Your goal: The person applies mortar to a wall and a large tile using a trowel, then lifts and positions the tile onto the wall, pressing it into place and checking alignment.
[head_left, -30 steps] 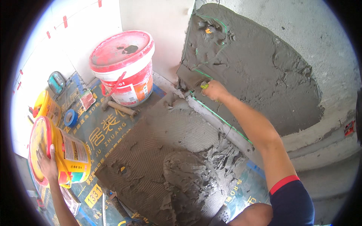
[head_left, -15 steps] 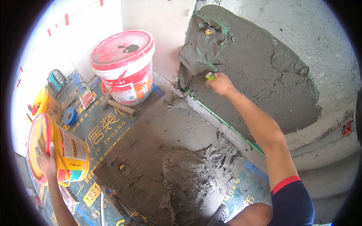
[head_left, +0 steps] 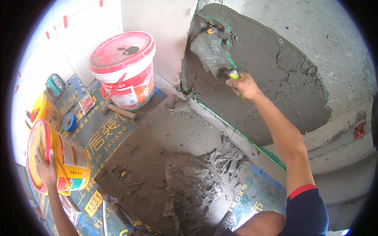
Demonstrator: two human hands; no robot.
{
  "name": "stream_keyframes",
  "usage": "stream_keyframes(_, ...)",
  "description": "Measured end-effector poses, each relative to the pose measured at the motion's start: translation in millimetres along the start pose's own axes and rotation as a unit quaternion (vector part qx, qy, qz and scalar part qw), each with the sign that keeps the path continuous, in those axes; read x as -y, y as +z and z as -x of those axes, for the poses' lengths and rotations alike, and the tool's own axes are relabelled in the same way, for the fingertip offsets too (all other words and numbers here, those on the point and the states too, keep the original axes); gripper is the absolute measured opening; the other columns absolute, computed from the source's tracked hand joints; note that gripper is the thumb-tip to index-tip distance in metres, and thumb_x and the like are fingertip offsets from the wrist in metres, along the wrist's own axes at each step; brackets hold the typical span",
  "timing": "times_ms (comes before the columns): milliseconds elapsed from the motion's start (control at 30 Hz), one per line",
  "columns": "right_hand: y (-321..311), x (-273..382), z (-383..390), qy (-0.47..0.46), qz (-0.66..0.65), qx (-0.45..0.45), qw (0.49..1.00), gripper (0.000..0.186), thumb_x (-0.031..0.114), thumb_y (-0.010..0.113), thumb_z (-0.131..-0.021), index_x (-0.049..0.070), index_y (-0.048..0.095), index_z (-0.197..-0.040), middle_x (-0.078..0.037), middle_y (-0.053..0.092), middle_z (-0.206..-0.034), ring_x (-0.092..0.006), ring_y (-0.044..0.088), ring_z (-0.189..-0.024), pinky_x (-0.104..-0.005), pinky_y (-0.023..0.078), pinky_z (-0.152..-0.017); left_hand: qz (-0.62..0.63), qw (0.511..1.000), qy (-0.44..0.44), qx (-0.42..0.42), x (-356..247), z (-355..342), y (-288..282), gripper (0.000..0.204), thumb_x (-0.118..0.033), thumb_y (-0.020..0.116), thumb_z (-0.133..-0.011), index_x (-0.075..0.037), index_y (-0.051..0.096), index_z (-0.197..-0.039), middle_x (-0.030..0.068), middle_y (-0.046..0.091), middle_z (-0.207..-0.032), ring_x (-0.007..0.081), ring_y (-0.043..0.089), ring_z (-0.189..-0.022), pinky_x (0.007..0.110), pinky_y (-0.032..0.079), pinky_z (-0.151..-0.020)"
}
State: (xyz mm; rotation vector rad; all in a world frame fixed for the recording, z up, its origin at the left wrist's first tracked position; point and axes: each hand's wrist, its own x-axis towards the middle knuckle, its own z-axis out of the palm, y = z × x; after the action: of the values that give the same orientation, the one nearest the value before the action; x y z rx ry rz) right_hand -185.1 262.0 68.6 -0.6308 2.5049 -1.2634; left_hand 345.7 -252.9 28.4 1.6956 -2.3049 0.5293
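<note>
The wall (head_left: 299,51) ahead carries a broad grey patch of wet mortar (head_left: 271,78), its left edge stopping at the corner where a pale panel (head_left: 165,35) begins and its lower edge running along a green line (head_left: 236,131) that slants down to the right. Below it the floor holds a big combed spread of mortar (head_left: 169,157) with a lumpy heap (head_left: 201,177) toward its right side, lying over blue printed sheeting (head_left: 98,133); bare sheeting shows only to the left and along the lower right.

A red and white bucket (head_left: 126,70) stands upright against the back wall, well apart from the hands. A yellow tub (head_left: 59,157) lies tilted on its side at the far left, its round end facing left; the left hand (head_left: 45,171) rests spread on that end, gripping the rim.

The right hand (head_left: 244,84) is closed around a green-handled trowel (head_left: 214,53). The trowel lies against the wall mortar, its long axis running up and to the left from the fist, the blade loaded with grey paste and pointing toward the upper corner.

A blue tape roll (head_left: 70,122) and a wooden-handled hammer (head_left: 118,111) lie between tub and bucket.
</note>
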Motion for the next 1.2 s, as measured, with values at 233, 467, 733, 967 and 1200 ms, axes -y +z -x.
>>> stream_keyframes(233, -48.4, 5.4, 87.8, 0.04, 0.056, -0.052, 0.996, 0.027, 0.027, 0.067, -0.079, 0.004, 0.055, -0.081, -0.001, 0.052, -0.06, -0.0099, 0.046, -0.05, -0.0281, 0.036, -0.046, 0.001, 0.999, 0.012, -0.044, 0.4, -1.0, 4.1, 0.082, -0.067, 0.037, -0.088, -0.011, 0.026, -0.147, 0.0177, 0.035, -0.146, 0.0355, 0.037, -0.133, 0.049, 0.03, -0.108)
stream_keyframes(467, 14.0, 6.9, 217.7, -0.079, 0.143, -0.136, 0.977, 0.04, 0.039, 0.066, -0.084, 0.0, 0.057, -0.089, -0.005, 0.06, -0.068, -0.0124, 0.052, -0.056, -0.0303, 0.044, -0.051, -0.023, 0.999, 0.019, -0.025, 18.7, -3.7, 13.6, 0.087, -0.071, 0.034, -0.086, -0.009, 0.028, -0.146, 0.0184, 0.037, -0.145, 0.0364, 0.038, -0.132, 0.05, 0.03, -0.108)
stream_keyframes(733, 94.5, -61.4, 298.8, 0.022, 0.281, 0.314, 0.906, 0.031, 0.032, 0.068, -0.077, 0.003, 0.061, -0.087, -0.019, 0.065, -0.074, -0.0348, 0.064, -0.069, -0.0414, 0.053, -0.064, -0.024, 0.997, 0.018, -0.065, 7.0, -5.1, 10.0, 0.09, -0.076, 0.031, -0.083, -0.011, 0.028, -0.146, 0.0206, 0.037, -0.144, 0.0371, 0.039, -0.131, 0.053, 0.034, -0.105)
stream_keyframes(967, 100.8, -74.3, 293.4, 0.007, 0.356, 0.301, 0.885, 0.035, 0.037, 0.064, -0.074, 0.004, 0.06, -0.086, -0.018, 0.063, -0.068, -0.0383, 0.063, -0.065, -0.0457, 0.052, -0.065, -0.017, 0.999, 0.027, -0.031, -3.4, -0.6, -6.4, 0.086, -0.071, 0.035, -0.086, -0.009, 0.029, -0.146, 0.0233, 0.034, -0.145, 0.0375, 0.033, -0.135, 0.048, 0.027, -0.109)
stream_keyframes(1200, 100.7, -89.8, 287.7, 0.017, 0.361, 0.279, 0.89, 0.034, 0.037, 0.064, -0.074, 0.008, 0.061, -0.091, -0.017, 0.065, -0.077, -0.0366, 0.064, -0.073, -0.047, 0.052, -0.066, -0.014, 1.0, 0.021, -0.003, 6.9, 4.8, -1.6, 0.086, -0.069, 0.037, -0.087, -0.009, 0.024, -0.147, 0.0186, 0.027, -0.15, 0.033, 0.021, -0.141, 0.049, 0.013, -0.114)
